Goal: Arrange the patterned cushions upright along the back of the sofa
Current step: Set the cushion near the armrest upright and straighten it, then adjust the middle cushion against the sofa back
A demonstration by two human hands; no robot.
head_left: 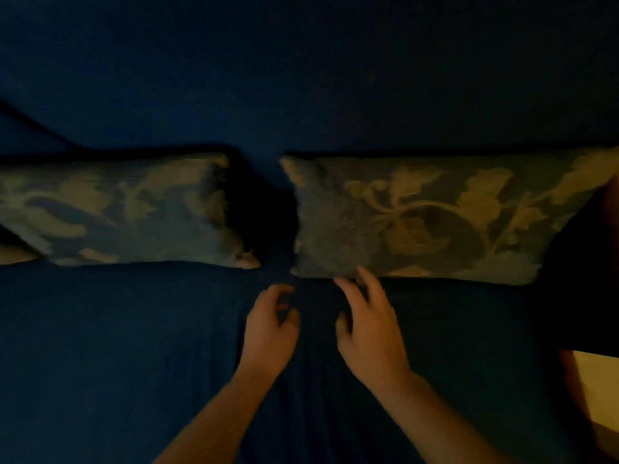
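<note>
Two patterned cushions, blue-grey with pale leaf shapes, stand upright against the dark blue sofa back [301, 78]. The left cushion [117, 212] and the right cushion [435, 219] have a dark gap between them. My right hand [365, 329] is open over the seat, its fingertips at the lower left edge of the right cushion. My left hand [271, 329] hovers just below the gap with fingers loosely curled and holds nothing. The scene is dim.
The dark blue seat [117, 363] spreads in front of the cushions. At the right edge stands a reddish wooden piece with a pale yellow surface [596, 390]. A bit of another pale cushion [13, 254] shows at the far left.
</note>
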